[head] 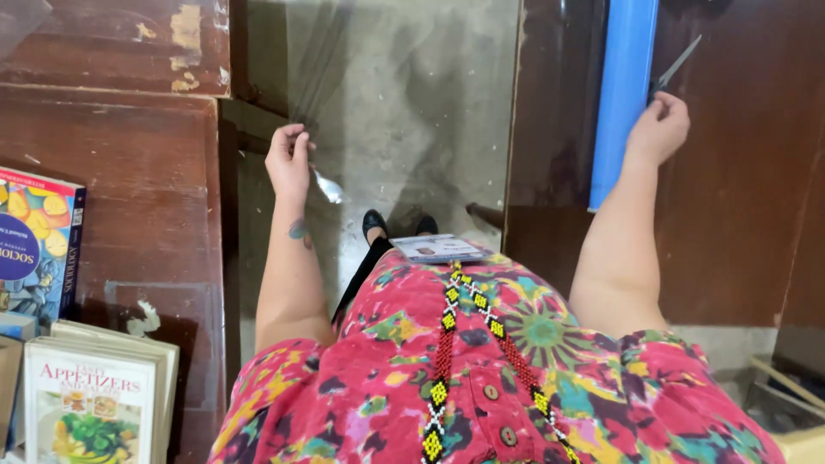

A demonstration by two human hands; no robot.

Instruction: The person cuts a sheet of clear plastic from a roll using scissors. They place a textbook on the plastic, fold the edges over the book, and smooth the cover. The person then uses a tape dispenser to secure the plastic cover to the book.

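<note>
While my left hand is pinching the clear film, my right hand is gripping scissors beside the upright blue roll.

Both bare arms are reaching forward and downward from the shoulders, spread well apart on either side of the torso. The left hand is extending with its back turned upward, the wrist nearly straight, and its fingers are curling inward into a pinching grip, the fingertips gathering close against the thumb. A small dark mark is showing on the left forearm just behind the wrist. The right hand is stretching farther out, the forearm angling upward in view, and its fingers are folding into a closed grip with the knuckles facing up.
</note>
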